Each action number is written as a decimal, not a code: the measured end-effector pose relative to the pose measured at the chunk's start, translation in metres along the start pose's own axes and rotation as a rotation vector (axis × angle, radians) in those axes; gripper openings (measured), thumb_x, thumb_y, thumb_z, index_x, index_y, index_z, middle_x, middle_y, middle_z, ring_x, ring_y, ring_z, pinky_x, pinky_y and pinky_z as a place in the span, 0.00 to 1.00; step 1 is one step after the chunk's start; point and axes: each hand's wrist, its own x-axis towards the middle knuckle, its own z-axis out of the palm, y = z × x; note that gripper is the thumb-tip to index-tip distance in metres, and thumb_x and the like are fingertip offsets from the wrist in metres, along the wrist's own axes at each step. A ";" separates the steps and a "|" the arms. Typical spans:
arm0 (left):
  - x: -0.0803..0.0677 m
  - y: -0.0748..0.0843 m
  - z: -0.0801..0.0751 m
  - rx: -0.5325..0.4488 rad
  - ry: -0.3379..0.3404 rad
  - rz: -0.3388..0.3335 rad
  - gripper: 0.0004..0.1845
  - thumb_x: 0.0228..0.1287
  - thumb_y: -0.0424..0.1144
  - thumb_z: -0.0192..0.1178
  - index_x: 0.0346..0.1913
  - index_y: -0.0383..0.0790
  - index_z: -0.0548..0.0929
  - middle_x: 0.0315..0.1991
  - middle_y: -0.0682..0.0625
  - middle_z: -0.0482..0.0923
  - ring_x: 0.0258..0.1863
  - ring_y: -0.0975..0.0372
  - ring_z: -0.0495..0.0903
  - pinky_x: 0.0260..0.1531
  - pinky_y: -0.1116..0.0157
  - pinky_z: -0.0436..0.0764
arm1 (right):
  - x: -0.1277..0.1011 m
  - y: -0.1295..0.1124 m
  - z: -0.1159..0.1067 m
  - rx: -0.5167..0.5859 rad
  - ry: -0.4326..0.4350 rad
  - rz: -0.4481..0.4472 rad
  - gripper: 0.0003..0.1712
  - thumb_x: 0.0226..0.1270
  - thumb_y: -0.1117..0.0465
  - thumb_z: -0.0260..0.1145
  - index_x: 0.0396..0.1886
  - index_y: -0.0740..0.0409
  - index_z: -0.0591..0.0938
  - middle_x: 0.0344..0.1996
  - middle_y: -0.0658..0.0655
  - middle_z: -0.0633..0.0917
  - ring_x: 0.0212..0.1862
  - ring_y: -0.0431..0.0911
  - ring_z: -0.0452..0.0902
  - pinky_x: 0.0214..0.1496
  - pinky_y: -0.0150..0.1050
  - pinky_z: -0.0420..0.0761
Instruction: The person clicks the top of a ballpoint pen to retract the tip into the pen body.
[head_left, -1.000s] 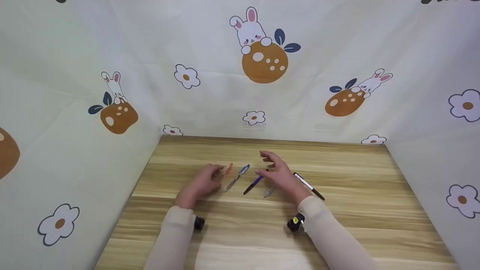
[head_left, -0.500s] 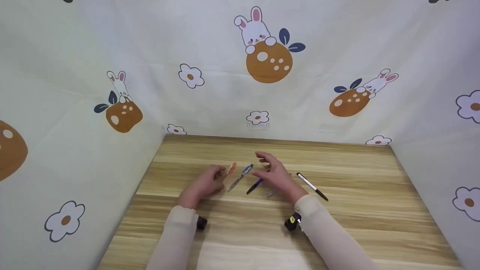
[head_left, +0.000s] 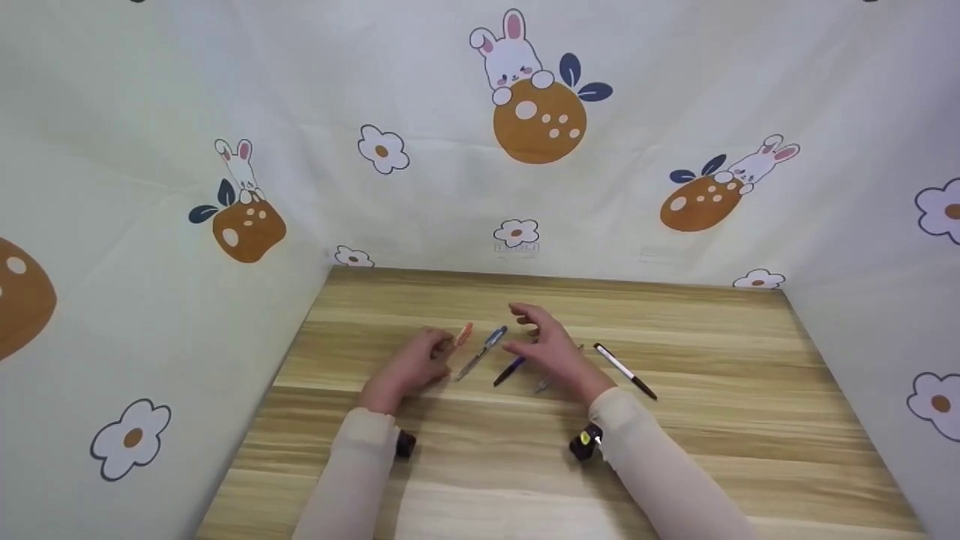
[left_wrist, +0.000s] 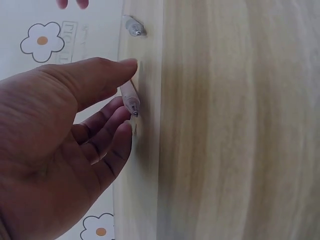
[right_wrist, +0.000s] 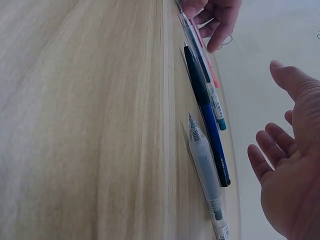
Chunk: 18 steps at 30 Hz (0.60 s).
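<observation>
Several pens lie side by side on the wooden table (head_left: 712, 322). From the left they are an orange pen (head_left: 463, 334), a clear pen with blue trim (head_left: 484, 350), a dark blue pen (head_left: 510, 370), a clear pen (head_left: 543, 385) and a black-and-white pen (head_left: 624, 370). My left hand (head_left: 412, 365) lies at the orange pen's near end. Its thumb (left_wrist: 112, 72) and fingers close round the pen tip (left_wrist: 131, 102). My right hand (head_left: 546, 343) hovers with its fingers spread over the middle pens and holds nothing. The right wrist view shows the dark blue pen (right_wrist: 205, 110) and the clear pen (right_wrist: 205, 170) beside the right hand's palm (right_wrist: 292, 170).
Cloth walls printed with rabbits and flowers (head_left: 525, 97) enclose the table at the back and on both sides. A small black camera sits on each wrist (head_left: 405, 444) (head_left: 585, 444). Bare wood stretches towards the near edge (head_left: 487, 502).
My right hand has drifted a little to the left, away from the black-and-white pen. The left hand and the pens have kept their places.
</observation>
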 end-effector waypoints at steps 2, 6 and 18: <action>0.000 0.000 0.001 0.017 0.000 0.006 0.30 0.69 0.25 0.71 0.73 0.29 0.79 0.62 0.38 0.81 0.62 0.47 0.82 0.68 0.46 0.80 | -0.001 -0.001 0.000 0.004 -0.005 0.002 0.43 0.72 0.62 0.79 0.83 0.57 0.72 0.79 0.65 0.74 0.77 0.58 0.70 0.78 0.60 0.72; 0.003 -0.002 0.002 0.035 -0.003 0.011 0.26 0.70 0.23 0.68 0.70 0.28 0.81 0.58 0.39 0.82 0.59 0.48 0.83 0.66 0.48 0.81 | -0.001 0.000 0.000 0.022 -0.011 0.015 0.43 0.73 0.60 0.79 0.83 0.53 0.72 0.80 0.64 0.73 0.77 0.58 0.69 0.77 0.61 0.73; 0.008 0.000 0.005 0.126 -0.002 -0.011 0.20 0.73 0.24 0.64 0.64 0.37 0.89 0.52 0.46 0.87 0.52 0.53 0.83 0.58 0.49 0.84 | -0.005 0.000 0.001 0.044 -0.001 0.033 0.42 0.74 0.60 0.79 0.83 0.52 0.73 0.80 0.63 0.73 0.77 0.64 0.70 0.72 0.59 0.78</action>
